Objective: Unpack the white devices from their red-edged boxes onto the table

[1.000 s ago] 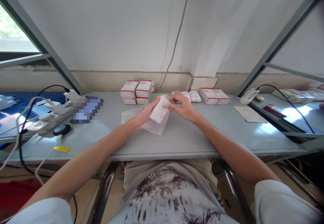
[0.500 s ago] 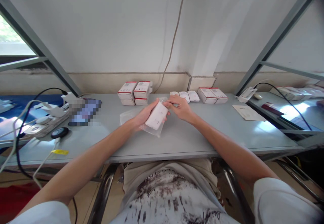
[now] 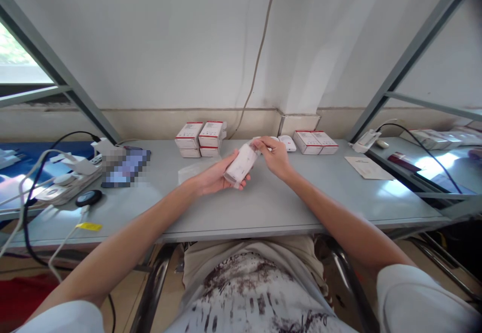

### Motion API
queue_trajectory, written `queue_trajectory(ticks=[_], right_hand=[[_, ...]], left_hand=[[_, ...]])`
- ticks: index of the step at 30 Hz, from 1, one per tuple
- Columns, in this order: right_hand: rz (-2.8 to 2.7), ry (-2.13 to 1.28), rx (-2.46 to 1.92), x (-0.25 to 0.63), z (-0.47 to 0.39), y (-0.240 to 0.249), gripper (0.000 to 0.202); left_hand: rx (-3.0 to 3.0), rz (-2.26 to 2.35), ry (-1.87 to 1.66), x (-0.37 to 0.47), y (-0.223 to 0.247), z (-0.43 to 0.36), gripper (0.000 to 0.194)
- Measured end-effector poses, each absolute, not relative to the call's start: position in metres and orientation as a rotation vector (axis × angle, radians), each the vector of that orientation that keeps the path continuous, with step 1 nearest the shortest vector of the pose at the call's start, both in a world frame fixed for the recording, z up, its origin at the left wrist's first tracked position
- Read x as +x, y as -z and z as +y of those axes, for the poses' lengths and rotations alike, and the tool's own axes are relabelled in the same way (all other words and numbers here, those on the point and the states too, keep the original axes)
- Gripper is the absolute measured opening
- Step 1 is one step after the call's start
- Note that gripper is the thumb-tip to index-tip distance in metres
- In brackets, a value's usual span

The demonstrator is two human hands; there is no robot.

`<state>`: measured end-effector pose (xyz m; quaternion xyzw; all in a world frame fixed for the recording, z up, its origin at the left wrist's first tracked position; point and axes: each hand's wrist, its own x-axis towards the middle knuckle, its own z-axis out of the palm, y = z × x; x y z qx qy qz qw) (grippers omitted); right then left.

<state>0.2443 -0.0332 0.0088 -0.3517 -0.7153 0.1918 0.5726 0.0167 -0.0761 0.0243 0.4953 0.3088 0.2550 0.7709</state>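
A white rectangular device (image 3: 242, 164) in a clear plastic bag lies tilted across my left hand (image 3: 217, 176), whose fingers wrap round it from below. My right hand (image 3: 274, 156) pinches the bag at the device's upper right end. Another clear plastic bag (image 3: 190, 171) lies on the grey table (image 3: 241, 215) by my left wrist. White rounded devices (image 3: 288, 143) stand behind my right hand, which partly covers them.
White-and-red boxes (image 3: 189, 134) are stacked at the back, with more boxes (image 3: 315, 142) right of centre. At left are a power strip (image 3: 64, 188), cables, a black round object (image 3: 89, 198) and a phone (image 3: 128, 167). A paper sheet (image 3: 368, 168) lies at right.
The bag, which hung loose below the device, is now drawn close around it. My right hand has moved slightly right with the bag's end, and the device has shifted up and right.
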Motion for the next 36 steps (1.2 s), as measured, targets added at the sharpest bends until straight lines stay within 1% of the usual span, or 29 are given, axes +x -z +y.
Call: queue_trajectory(ticks=[5,9,14,18,23,30,36], right_hand=[[-1.695,-0.583,-0.768,0.243,-0.033,-0.009,0.050],[-1.724,-0.623,-0.755,0.244,-0.034,-0.012,0.053],[-1.628,-0.528,-0.801,0.241,-0.038,-0.014,0.051],[-1.595,-0.492,-0.815,0.242,-0.039,-0.016,0.048],[-1.571,-0.455,-0.858,0.249,-0.036,-0.017,0.049],[-1.525,-0.385,-0.887,0.254,-0.032,-0.018,0.045],[-1.501,-0.343,-0.902,0.257,-0.027,-0.015,0.044]], left_hand=[[1.075,0.703,-0.596,0.015,-0.020,-0.073,0.065],[1.088,0.723,-0.595,0.016,-0.019,-0.073,0.068],[1.114,0.743,-0.626,0.015,-0.025,-0.075,0.069],[1.123,0.712,-0.631,0.012,-0.027,-0.074,0.063],[1.136,0.690,-0.644,0.011,-0.025,-0.071,0.057],[1.186,0.650,-0.753,0.011,-0.026,-0.073,0.058],[1.250,0.695,-0.805,0.015,-0.024,-0.074,0.063]])
